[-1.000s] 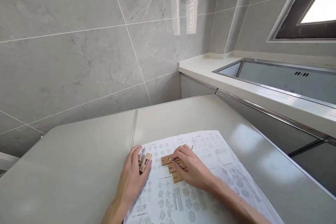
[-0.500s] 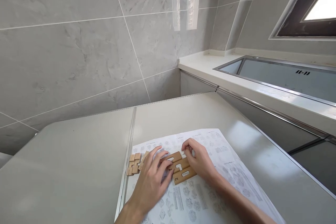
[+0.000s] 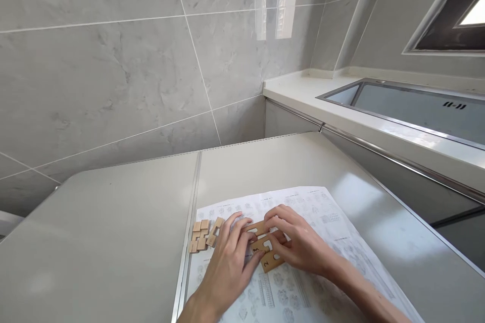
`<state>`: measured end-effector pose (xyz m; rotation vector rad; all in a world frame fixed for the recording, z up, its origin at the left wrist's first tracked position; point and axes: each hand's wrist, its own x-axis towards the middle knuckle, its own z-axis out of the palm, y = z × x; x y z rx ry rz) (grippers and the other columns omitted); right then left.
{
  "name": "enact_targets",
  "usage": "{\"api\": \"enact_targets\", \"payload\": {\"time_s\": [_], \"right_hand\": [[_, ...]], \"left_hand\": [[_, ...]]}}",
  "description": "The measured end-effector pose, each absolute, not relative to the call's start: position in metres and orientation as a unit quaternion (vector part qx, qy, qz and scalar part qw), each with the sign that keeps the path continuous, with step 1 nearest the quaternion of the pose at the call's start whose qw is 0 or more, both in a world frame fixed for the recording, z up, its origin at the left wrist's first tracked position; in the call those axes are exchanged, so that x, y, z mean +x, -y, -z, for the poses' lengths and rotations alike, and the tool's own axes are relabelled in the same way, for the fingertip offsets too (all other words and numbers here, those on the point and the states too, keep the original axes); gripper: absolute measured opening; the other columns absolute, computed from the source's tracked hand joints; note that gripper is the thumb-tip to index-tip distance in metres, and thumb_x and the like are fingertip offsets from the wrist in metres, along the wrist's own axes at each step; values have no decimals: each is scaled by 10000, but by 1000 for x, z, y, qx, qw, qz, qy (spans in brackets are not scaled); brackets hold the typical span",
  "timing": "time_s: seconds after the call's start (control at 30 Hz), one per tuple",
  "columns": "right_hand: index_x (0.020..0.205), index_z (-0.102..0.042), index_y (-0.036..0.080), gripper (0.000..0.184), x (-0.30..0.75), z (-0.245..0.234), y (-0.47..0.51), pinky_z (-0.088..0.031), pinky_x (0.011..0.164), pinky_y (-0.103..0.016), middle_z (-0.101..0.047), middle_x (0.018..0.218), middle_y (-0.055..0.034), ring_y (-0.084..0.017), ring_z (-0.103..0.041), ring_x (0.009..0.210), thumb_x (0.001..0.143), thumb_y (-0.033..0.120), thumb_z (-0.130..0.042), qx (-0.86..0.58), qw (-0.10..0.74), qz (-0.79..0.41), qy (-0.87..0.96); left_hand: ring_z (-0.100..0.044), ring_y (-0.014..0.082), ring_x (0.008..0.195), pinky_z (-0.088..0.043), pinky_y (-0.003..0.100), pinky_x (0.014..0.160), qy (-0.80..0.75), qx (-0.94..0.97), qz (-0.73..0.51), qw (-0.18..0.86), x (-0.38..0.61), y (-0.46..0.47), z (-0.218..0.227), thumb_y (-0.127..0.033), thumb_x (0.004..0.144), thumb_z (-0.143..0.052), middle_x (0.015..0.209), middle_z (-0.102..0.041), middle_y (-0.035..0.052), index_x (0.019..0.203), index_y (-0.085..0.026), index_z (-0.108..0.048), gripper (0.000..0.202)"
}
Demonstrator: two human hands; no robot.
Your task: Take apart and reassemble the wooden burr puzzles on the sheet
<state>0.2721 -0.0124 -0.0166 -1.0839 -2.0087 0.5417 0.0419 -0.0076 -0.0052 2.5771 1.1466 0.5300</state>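
Note:
Three flat wooden puzzle bars (image 3: pixel 267 251) with notches and printed numbers lie side by side on a printed instruction sheet (image 3: pixel 322 222). My left hand (image 3: pixel 231 262) rests its fingertips on their left ends, fingers stretched out. My right hand (image 3: pixel 299 245) covers their right ends, its fingers curled and pinching the top bar. A small cluster of notched wooden pieces (image 3: pixel 204 234) sits just left of my left hand, at the sheet's left edge, untouched.
The sheet lies on a grey table (image 3: pixel 113 242) with a seam down its middle, set against a tiled wall (image 3: pixel 113 70). To the right stands a white counter (image 3: pixel 303 93) with a steel sink (image 3: pixel 417 111).
My left hand let go of the small wooden pieces and moved right onto the three bars. My right hand shifted along the bars and pinched the top one. The camera tilted a little.

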Motion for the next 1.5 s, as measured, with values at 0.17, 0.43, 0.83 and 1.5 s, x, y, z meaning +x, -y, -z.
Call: {"api": "enact_targets", "payload": {"time_s": [0.17, 0.43, 0.83, 1.5], "right_hand": [[853, -687, 262, 227, 286, 15, 24, -567, 907, -419, -649, 1280, -60, -278, -601, 1138, 781, 52, -737, -410, 342, -247, 809], [980, -756, 285, 222, 295, 19, 30, -559, 1023, -554, -599, 1448, -93, -376, -517, 1324, 801, 311, -885, -432, 276, -242, 823], [887, -774, 275, 176, 295, 35, 32, -583, 1034, -588, -499, 1564, -84, -410, -398, 1458, 865, 428, -859, -464, 257, -270, 803], [1332, -707, 346, 594, 284, 47, 43, -622, 602, -392, -688, 762, -47, -277, -688, 681, 1046, 703, -328, -556, 344, -590, 474]], "left_hand": [[-408, 373, 1510, -557, 583, 1111, -400, 886, -181, 148, 41, 11, 4, -321, 1015, -668, 1457, -580, 101, 1052, -230, -617, 111], [-427, 366, 1476, -536, 556, 1106, -390, 883, -215, 146, 39, 15, 8, -207, 1026, -606, 1446, -582, 100, 996, -221, -635, 43], [-523, 115, 630, -461, 250, 634, -437, 566, -324, 619, 49, 27, -7, -553, 1062, -542, 749, -599, -2, 859, -212, -537, 396], [-498, 74, 477, -376, 182, 499, -429, 467, -283, 719, 59, 35, 18, -661, 977, -629, 645, -645, 16, 986, -174, -627, 488]]}}
